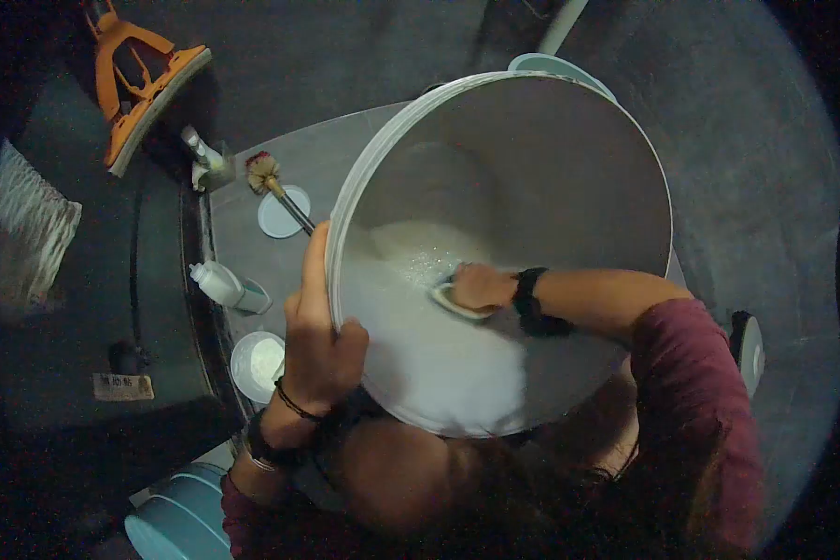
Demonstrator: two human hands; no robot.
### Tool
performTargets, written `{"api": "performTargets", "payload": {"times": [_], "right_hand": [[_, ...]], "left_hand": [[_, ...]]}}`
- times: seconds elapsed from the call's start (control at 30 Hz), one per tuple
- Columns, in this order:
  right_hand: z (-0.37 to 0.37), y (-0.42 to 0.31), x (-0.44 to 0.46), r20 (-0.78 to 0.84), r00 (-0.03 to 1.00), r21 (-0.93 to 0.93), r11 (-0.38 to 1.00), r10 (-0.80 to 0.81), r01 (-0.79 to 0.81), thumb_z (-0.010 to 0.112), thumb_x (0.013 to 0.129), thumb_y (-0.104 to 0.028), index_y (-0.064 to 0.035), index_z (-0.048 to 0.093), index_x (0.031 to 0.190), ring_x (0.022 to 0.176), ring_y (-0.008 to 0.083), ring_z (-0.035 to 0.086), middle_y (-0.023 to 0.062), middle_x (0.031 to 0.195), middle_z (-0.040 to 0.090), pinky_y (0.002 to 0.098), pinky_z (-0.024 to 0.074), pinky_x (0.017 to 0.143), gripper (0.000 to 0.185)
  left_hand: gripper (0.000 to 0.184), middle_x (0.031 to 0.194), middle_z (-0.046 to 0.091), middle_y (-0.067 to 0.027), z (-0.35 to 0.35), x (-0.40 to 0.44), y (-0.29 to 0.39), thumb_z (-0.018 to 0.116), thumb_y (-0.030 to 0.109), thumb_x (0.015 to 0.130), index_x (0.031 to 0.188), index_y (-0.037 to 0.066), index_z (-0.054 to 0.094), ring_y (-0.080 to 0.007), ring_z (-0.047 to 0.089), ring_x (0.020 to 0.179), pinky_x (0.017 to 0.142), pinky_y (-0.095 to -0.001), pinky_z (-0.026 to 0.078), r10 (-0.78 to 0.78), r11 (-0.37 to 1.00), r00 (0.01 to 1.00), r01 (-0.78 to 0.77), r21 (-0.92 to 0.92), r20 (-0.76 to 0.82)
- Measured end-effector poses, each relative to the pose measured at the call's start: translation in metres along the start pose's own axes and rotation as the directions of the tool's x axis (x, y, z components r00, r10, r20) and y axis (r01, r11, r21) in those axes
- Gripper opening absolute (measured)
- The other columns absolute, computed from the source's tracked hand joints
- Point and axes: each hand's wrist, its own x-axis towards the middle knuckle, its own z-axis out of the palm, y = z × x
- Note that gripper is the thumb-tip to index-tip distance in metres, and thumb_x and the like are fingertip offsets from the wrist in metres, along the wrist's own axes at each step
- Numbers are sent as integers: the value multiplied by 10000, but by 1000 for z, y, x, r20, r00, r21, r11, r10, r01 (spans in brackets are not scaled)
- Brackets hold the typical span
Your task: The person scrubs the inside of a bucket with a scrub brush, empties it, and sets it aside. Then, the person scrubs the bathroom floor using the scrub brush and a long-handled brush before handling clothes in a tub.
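A large round tub (pixel 579 177) with a white rim and a grey inside is tilted open toward me. My left hand (pixel 322 341) grips its rim on the left, with the thumb and fingers on either side of the edge. Inside the tub, my right hand (pixel 481 287) is closed around a scrubbing pad (pixel 462 310) with a pale edge, pressed to the wall. Whether it is a sponge or a brush I cannot tell. White suds (pixel 429 266) lie just above that hand.
On the left are a white bottle (pixel 229 287), a tub of white stuff (pixel 259 359), a round lid (pixel 280 217) and a long-handled brush (pixel 275 182). An orange mop head (pixel 145 84) hangs upper left. Blue basins (pixel 182 513) stand lower left.
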Motion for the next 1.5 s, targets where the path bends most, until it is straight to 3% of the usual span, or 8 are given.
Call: {"api": "performTargets", "payload": {"times": [0.3,0.5,0.57,0.73,0.93,1.17,1.3,1.5], "right_hand": [[6,9,57,-23,952,-857,484,306,-176,607,587,-99,-72,646,783,740,219,605,67,837,624,447,452,430,202],[-14,-52,101,85,968,-89,965,-238,245,506,672,-137,-41,620,721,663,223,594,85,671,586,318,448,524,157],[-49,-73,88,-104,962,852,477,-251,217,456,730,-145,13,590,743,659,231,601,130,648,581,315,431,516,208],[-103,-124,71,-122,879,986,-49,460,162,444,754,-169,43,570,732,619,228,604,171,633,572,333,454,519,248],[-48,-99,19,-99,989,215,968,-111,131,503,656,-151,65,583,734,593,271,591,181,637,572,354,471,566,243],[-120,-119,67,-137,984,983,-108,117,150,473,676,-75,33,560,600,514,210,566,185,657,575,342,439,473,158],[-2,-80,92,-402,915,434,886,29,162,563,687,-200,121,526,783,678,374,588,290,826,562,410,478,618,337],[-11,0,34,-53,988,-280,952,-145,124,621,670,-259,80,436,1035,769,339,588,204,821,585,407,474,675,531]], "left_hand": [[647,1154,400,-270,1,-38,-13,398,115,672,1247,-101,196,-331,453,1023,892,-371,335,-353,923,935,340,-178,-44],[676,1203,346,-221,-11,-47,-20,444,264,756,1269,-74,162,-302,375,1102,930,-345,284,-436,898,897,439,-25,74],[702,1192,350,-210,-14,-60,-44,432,345,774,1270,-71,162,-290,364,1109,938,-341,270,-421,904,904,425,-49,81],[709,1189,349,-194,-23,-36,-37,396,378,767,1269,-70,172,-270,354,1106,949,-333,251,-329,914,941,338,-223,78],[657,1149,385,-178,-25,-30,-43,395,249,697,1246,-67,221,-258,377,1044,926,-312,275,-496,837,867,490,-245,42],[661,1141,392,-198,-21,-33,-33,397,249,705,1247,-75,202,-275,396,1054,912,-329,300,-405,899,914,404,-170,27],[710,1159,388,-241,-14,-27,-15,425,271,714,1260,-91,151,-308,406,1084,909,-347,313,-319,947,948,319,50,12],[651,1120,393,-325,0,6,9,427,129,715,1257,-107,154,-412,488,937,807,-394,395,-68,995,997,70,72,-35]]}}
